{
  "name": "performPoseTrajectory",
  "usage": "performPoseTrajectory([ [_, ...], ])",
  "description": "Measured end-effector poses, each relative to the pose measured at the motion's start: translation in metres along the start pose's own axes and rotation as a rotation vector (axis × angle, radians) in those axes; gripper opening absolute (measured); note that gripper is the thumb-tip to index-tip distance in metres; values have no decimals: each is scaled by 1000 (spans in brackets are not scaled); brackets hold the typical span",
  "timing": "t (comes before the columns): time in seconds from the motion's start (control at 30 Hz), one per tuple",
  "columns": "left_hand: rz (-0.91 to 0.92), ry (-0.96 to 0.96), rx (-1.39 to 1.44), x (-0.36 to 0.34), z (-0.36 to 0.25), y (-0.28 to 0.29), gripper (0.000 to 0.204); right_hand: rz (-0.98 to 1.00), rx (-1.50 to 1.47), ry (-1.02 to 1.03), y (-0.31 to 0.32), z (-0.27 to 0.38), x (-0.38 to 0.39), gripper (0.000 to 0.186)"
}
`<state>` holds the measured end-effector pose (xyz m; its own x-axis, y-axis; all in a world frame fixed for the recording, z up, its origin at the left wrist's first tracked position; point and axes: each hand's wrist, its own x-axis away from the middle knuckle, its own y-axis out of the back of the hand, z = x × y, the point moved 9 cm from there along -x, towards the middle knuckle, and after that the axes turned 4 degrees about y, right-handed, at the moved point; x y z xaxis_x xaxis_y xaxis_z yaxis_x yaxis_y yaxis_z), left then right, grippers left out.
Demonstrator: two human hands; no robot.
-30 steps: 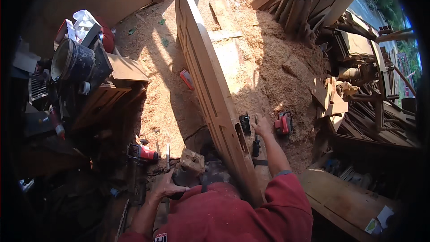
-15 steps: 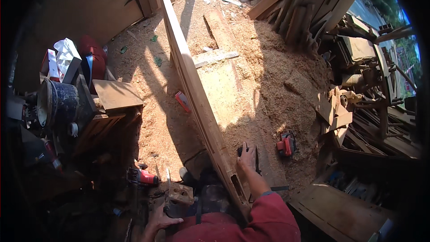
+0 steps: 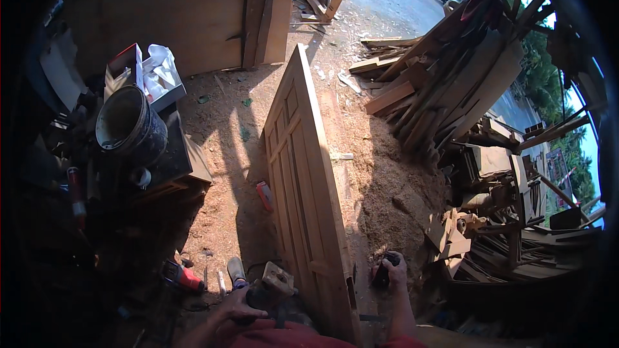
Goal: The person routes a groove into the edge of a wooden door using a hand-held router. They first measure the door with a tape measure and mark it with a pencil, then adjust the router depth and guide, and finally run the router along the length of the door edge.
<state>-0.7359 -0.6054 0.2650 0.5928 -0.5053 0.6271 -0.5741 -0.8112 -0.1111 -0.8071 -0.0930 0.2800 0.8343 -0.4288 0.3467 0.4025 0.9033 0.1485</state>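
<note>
Presently the panelled door (image 3: 303,174) is standing on edge between my hands, just left of my right fingers. My right hand (image 3: 396,268) is clamping its fingers round a dark object (image 3: 382,276), apart from the door. My left hand (image 3: 242,304) is lying just beside a wooden block (image 3: 278,277); whether its fingers are gripping anything, I can't tell. Judgement: I should be holding firmly, clear of the slotted edge (image 3: 351,293). Sawdust (image 3: 382,219) is lying ahead of my right fingers.
</note>
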Motion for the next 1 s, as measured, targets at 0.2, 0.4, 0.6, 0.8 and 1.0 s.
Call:
performPoseTrajectory([
  [0.2,83,-305,89,27,-55,29,91,97,285,366,-65,170,108,31],
  [0.4,-4,-453,-134,45,-81,57,86,433,454,530,-224,243,221,31],
  [0.6,76,-384,-300,73,-104,54,84,831,772,556,-294,235,271,37],
  [0.8,153,-431,-363,100,-105,63,84,956,798,523,-319,218,284,37],
  [1.0,173,-429,-449,110,-82,73,87,953,765,418,-330,189,305,38],
])
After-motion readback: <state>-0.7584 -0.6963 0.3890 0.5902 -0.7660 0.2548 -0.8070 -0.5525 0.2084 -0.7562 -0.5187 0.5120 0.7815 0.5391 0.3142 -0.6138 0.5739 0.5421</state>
